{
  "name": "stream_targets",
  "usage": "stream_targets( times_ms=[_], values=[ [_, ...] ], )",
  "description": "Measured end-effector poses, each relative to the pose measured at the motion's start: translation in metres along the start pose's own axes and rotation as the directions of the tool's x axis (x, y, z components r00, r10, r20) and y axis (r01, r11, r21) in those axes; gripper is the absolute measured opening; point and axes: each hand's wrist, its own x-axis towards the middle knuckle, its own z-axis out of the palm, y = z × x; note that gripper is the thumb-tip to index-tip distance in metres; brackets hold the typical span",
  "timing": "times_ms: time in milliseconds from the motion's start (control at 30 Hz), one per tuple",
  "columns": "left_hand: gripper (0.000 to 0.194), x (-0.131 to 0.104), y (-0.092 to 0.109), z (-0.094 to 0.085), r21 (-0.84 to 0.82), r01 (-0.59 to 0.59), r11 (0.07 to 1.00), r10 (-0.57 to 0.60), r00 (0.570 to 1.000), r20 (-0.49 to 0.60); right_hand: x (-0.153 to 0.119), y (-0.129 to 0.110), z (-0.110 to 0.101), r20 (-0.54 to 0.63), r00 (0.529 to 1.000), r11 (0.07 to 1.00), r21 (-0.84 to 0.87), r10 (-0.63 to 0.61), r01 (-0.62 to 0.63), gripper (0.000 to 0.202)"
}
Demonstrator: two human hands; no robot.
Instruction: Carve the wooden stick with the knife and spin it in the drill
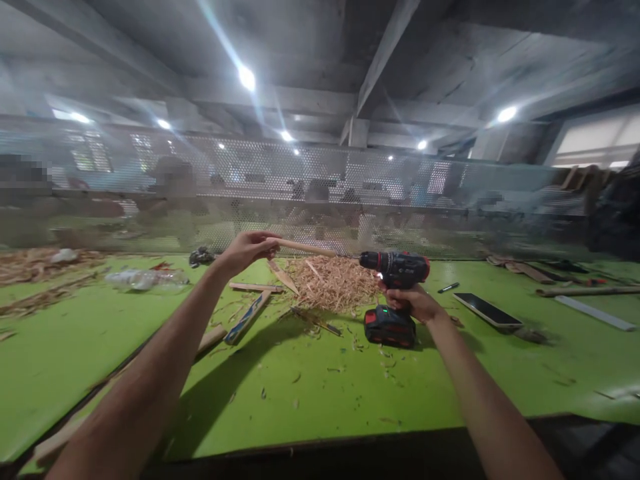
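Note:
My right hand is wrapped round the handle of a black and red cordless drill, whose lamp glows and whose bit points left. The battery base hangs just over or rests on the green table; I cannot tell which. At the left, my left hand pinches the far end of a slim wooden stick. The stick's other end meets the drill bit, so stick and drill lie nearly in one line. Behind and below the stick is a heap of wood shavings.
Several wood strips and a blue-patterned piece lie left of the shavings. A clear plastic bottle is farther left. On the right are a pen, a phone and a pale strip. A perforated screen borders the green table.

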Motion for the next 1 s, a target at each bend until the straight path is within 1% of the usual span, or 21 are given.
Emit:
stream_targets(
  times_ms=[133, 233, 433, 600, 833, 1000],
  values=[
    [0.033, -0.008, 0.0, 0.0, -0.011, -0.003, 1.0, 0.003, 1.0, 0.008, 0.001, 0.001, -0.001, -0.032, 0.999, 1.0, -0.004, -0.007, 0.007, 0.039],
    [0.033, -0.012, -0.003, 0.002, -0.026, 0.007, 1.0, -0.007, 1.0, 0.002, 0.002, 0.0, 0.0, -0.028, 0.999, 1.0, -0.019, -0.015, 0.014, 0.038],
    [0.03, -0.011, -0.012, 0.006, -0.063, 0.019, 0.998, -0.02, 1.0, -0.011, 0.002, 0.0, -0.001, -0.009, 1.0, 1.0, -0.024, -0.019, 0.019, 0.036],
    [0.033, -0.012, -0.015, 0.006, -0.025, 0.052, 0.998, -0.053, 0.998, -0.032, 0.002, 0.001, -0.001, 0.006, 0.999, 0.999, -0.022, -0.035, 0.035, 0.03],
    [0.034, -0.014, -0.019, 0.015, -0.089, 0.001, 0.996, -0.01, 0.995, -0.097, 0.001, 0.0, 0.002, -0.003, 0.999, 0.999, -0.016, -0.046, 0.046, 0.034],
    [0.031, -0.018, -0.023, 0.021, -0.137, -0.037, 0.99, 0.022, 0.993, -0.116, -0.001, -0.002, 0.004, 0.008, 0.997, 0.996, -0.057, -0.073, 0.074, 0.029]
  ],
)
